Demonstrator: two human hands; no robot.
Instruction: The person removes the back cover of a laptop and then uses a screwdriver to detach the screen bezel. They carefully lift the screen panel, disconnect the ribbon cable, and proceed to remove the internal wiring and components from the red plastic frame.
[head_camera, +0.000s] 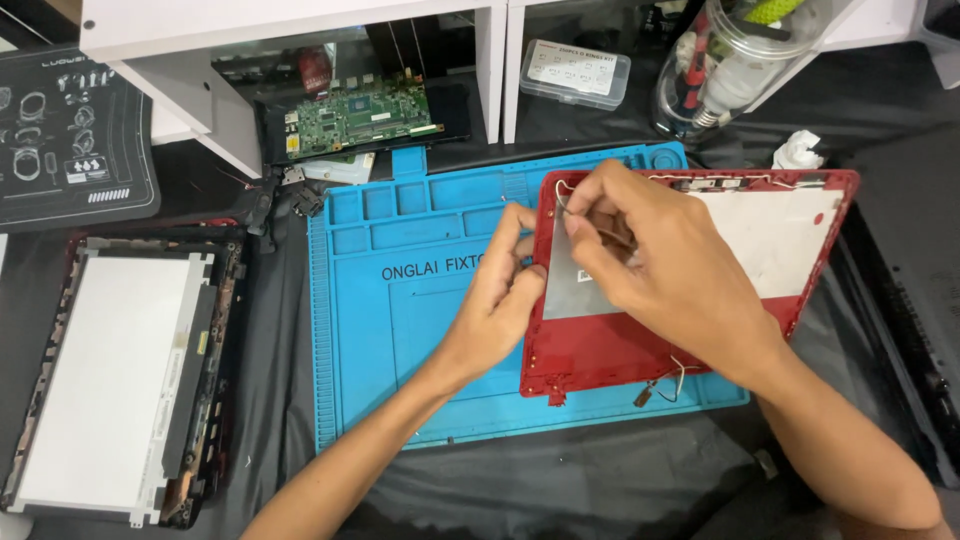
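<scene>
We pinch a thin wire (568, 205) w/ both hands, left hand (505, 290) & right hand (650, 255), fingers narrow, over the red laptop lid (650, 345) on the blue mat (400, 330) to keep it steady.

red lid (640, 350): glossy plastic | foil sheet (565, 290): matt metal | mat (420, 330): matt rubber

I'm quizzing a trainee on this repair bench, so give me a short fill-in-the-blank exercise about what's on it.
1. Both hands, the left hand and the right hand, work over a laptop lid shell coloured ____.
2. That shell lies on a work mat coloured ____.
3. The bare display panel lies at the far ____ of the table.
4. The circuit board on the shelf is coloured ____.

Missing words: red; blue; left; green
</scene>
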